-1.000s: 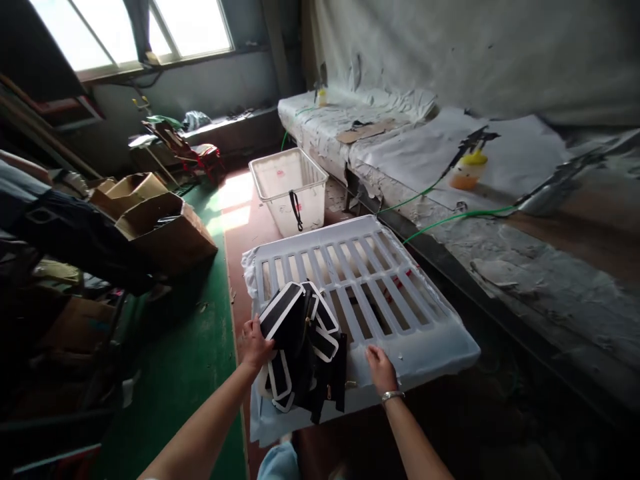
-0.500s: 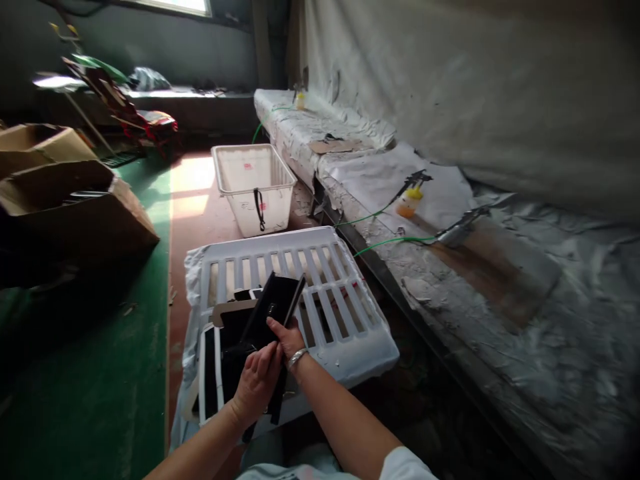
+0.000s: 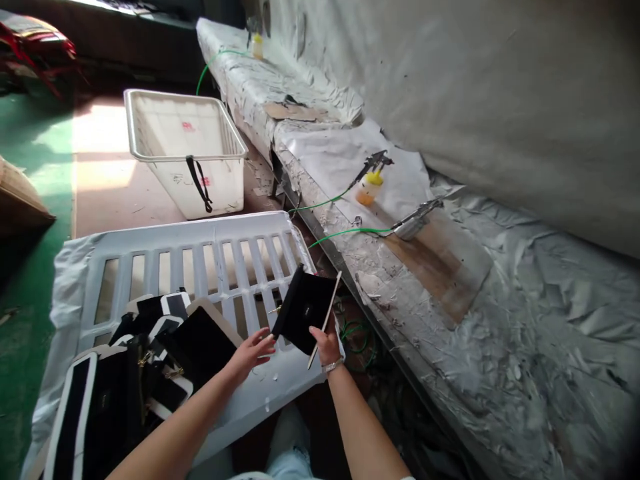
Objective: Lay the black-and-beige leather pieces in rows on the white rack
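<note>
My right hand (image 3: 327, 345) grips the right edge of a black bag-like piece (image 3: 307, 308), thumb on its face. The piece is flat and dark, with a small label near its middle and a pale strip along its right edge. It is held tilted above the slatted white plastic rack (image 3: 195, 267). My left hand (image 3: 253, 353) is open, fingers apart, by the piece's lower left corner; I see nothing in it. Left of it, a pile of similar black pieces (image 3: 205, 343) with white and beige edges and gold-coloured fittings lies on the rack.
Beyond the rack stands a white plastic tub (image 3: 215, 187) with a black strap. Along the right runs a bench (image 3: 500, 373) under crumpled, stained covering. On it lie a spray gun with a yellow-lidded cup (image 3: 370, 188) and another spray gun (image 3: 417, 220) on green hoses.
The view has swung right and down. The black piece has moved right in my right hand and shows its labelled face. My left hand has come away from it and opened.
</note>
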{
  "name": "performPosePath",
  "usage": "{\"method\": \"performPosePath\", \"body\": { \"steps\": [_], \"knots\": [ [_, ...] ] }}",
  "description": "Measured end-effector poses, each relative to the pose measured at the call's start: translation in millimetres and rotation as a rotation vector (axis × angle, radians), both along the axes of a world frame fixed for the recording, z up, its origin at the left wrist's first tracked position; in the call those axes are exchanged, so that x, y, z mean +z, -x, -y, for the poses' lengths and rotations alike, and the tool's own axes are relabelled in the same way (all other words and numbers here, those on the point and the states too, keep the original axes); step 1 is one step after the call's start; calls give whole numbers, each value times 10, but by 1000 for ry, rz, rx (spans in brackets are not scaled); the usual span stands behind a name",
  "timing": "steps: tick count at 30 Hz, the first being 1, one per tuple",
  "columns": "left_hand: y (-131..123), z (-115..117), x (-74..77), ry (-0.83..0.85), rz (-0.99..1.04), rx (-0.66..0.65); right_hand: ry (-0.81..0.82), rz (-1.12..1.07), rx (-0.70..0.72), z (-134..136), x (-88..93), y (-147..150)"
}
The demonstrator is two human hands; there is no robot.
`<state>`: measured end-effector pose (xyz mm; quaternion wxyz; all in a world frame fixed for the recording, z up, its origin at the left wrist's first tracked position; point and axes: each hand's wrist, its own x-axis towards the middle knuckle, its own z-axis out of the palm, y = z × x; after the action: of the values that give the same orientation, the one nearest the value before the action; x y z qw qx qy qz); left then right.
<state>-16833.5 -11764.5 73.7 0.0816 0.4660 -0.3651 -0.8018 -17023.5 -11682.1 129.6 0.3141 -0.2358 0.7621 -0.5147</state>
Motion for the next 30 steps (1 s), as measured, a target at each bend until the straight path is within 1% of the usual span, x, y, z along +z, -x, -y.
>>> {"method": "performPosePath", "body": {
  "steps": [2,5,8,10,12,15,19,22,25,27,30],
  "knots": [
    [405,-164,-222,-68,34,-3,-17,-206,-19,17,-230,470],
    [867,-360,-442,-96,127,7,-124,-412,-7,135,-632,1038],
    [1161,-452,-587,-105,220,48,-254,-513,56,287,-973,1382],
    [1276,-469,-664,-102,268,80,-313,-575,110,373,-1118,1505],
    [1346,-465,-726,-94,304,113,-349,-643,152,435,-1202,1568],
    [1403,-438,-790,-83,348,155,-405,-721,170,471,-1273,1582],
    [1486,-398,-854,-85,395,189,-536,-724,194,427,-1393,1497],
    [1574,-373,-904,-95,408,193,-535,-733,222,409,-1533,1425],
    [1628,-348,-959,-99,396,180,-530,-761,251,475,-1680,1386],
    [1621,-330,-997,-101,393,175,-545,-767,280,542,-1766,1369],
    [1545,-303,-1045,-112,404,172,-542,-789,318,595,-1869,1348]
  ]
}}
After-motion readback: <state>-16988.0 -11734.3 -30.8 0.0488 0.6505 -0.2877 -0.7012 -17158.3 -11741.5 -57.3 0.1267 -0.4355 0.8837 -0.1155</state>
